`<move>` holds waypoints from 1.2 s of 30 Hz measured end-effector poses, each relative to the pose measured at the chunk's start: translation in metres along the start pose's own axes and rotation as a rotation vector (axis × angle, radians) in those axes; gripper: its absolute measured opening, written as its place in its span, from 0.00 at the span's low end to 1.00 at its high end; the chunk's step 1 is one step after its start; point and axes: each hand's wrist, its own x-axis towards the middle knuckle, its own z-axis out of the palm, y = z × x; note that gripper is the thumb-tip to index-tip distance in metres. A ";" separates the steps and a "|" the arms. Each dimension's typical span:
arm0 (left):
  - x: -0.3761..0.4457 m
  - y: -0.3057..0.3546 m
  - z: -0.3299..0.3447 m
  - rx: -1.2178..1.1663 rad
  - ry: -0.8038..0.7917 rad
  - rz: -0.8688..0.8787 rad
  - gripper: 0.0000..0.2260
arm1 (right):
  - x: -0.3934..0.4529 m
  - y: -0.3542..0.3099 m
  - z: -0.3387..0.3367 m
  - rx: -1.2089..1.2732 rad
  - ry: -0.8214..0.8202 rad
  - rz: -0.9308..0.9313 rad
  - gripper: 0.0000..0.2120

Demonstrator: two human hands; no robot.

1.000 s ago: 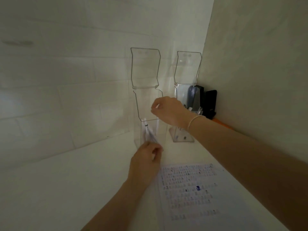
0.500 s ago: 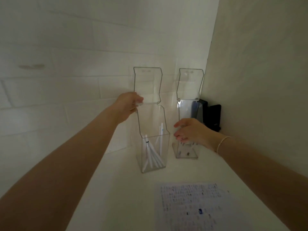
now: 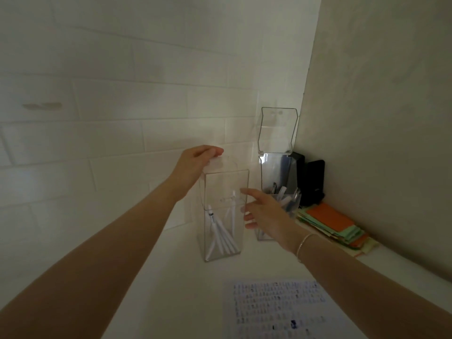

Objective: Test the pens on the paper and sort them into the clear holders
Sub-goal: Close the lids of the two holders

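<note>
Two clear holders are standing on the tabletop [image 3: 171,277] near the wall: the left holder [image 3: 221,216], containing white pens [image 3: 223,237], and the right holder [image 3: 277,182], containing mixed pens [image 3: 285,199]. Half a second ago the left holder's hinged lid [image 3: 223,165] was standing upright; it is now lying folded down over the top, with the left hand [image 3: 195,165] resting on it, fingers laid flat. The right hand [image 3: 263,214], empty and relaxed with fingers spread, is hovering just beside the left holder's front corner. The right holder's lid [image 3: 277,130] is remaining upright. The test paper [image 3: 276,307] is lying in front. Closing the white-pen holder suggests that group is probably finished.
</note>
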 end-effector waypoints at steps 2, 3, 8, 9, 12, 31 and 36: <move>0.000 0.005 0.003 0.030 -0.001 -0.001 0.07 | 0.000 -0.003 -0.002 -0.073 -0.027 -0.001 0.19; 0.001 0.010 0.002 0.084 -0.026 -0.009 0.06 | 0.000 -0.008 -0.005 -0.081 -0.039 -0.001 0.18; 0.017 0.047 0.009 0.653 -0.104 -0.058 0.10 | 0.026 -0.059 -0.055 -0.262 0.495 -0.377 0.11; 0.019 0.054 0.018 0.750 -0.097 -0.029 0.10 | 0.033 -0.072 -0.065 -0.248 0.580 -0.414 0.12; 0.022 0.057 0.052 0.999 -0.169 0.005 0.21 | 0.060 -0.106 -0.086 -0.146 0.653 -0.408 0.20; 0.028 0.039 0.074 1.261 -0.384 -0.192 0.26 | 0.129 -0.131 -0.115 -0.125 0.452 -0.309 0.19; 0.027 0.041 0.073 1.245 -0.394 -0.197 0.25 | 0.089 -0.105 -0.131 0.014 0.241 -0.273 0.24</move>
